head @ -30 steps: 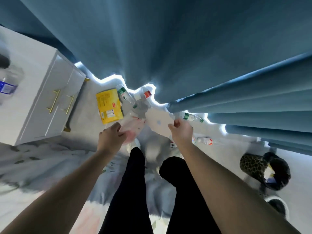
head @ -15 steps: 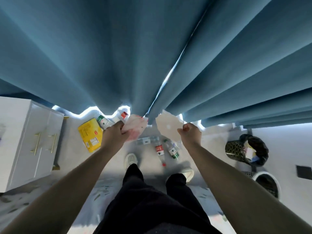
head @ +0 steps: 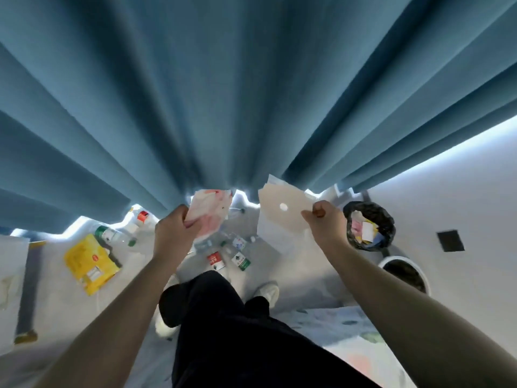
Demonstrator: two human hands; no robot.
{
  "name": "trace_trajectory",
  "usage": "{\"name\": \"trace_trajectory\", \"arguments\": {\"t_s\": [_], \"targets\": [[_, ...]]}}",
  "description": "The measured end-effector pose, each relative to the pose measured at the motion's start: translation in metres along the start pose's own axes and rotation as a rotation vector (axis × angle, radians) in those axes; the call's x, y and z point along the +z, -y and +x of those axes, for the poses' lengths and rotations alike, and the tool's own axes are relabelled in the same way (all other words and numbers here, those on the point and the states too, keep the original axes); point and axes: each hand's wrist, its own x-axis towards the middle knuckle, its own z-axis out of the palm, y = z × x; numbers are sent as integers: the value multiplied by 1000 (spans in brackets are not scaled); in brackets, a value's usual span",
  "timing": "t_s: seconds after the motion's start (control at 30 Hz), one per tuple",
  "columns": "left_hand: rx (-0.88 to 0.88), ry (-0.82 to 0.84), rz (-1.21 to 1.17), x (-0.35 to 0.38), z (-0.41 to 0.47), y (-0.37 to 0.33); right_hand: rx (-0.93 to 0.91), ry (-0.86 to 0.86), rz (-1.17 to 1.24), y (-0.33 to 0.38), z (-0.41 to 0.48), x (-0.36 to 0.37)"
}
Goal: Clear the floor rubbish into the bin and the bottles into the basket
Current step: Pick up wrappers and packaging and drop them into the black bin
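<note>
Whereas a second ago the person was bent low with both arms down among the litter, the body is now upright and turned a little to the right, and two pieces of rubbish have come off the floor. The left grip (head: 176,233) has its fingers curled round a crumpled pink-and-white wrapper (head: 209,217). The right grip (head: 323,224) pinches a pale sheet of paper (head: 281,217) by its edge between thumb and fingers. Both pieces are held up in front of the blue curtain (head: 251,93). The bin (head: 387,219), lined in black and already holding scraps, now lies just beside the right grip in the view, so dropping both pieces in looks like the next step.

Much is left. Several bottles (head: 242,261) lie in a cluster on the floor (head: 307,270) ahead of the feet. Two more sit by the curtain hem on the left, and a yellow packet (head: 89,261) lies flat near them. The white basket (head: 400,258) stands just beside the bin, nearer the person; what it holds cannot be told. To reach the bin, the left arm would have to cross above the bottle cluster, and the curtain folds hang close to both pieces. A white cabinet (head: 11,275) stands at the far left.
</note>
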Motion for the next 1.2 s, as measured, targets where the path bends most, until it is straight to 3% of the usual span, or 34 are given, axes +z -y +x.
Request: {"name": "trace_trajectory", "arguments": {"t_s": [0.07,0.2,0.4,0.77,1.0,1.2], "targets": [[34,10,-20,28,-9,-32,91,-57,20,-37,13,-36],[106,91,-14,76,-17,-91,284,-195,290,-110,36,-85],[168,250,-4,151,-19,-178,449,-360,438,-186,45,-144],[182,580,71,352,24,-314,721,-468,488,-303,130,-216],[57,677,152,493,65,-363,805,-486,519,-371,239,-219],[-9,745,240,629,99,-333,870,-462,582,-453,339,-157]]}}
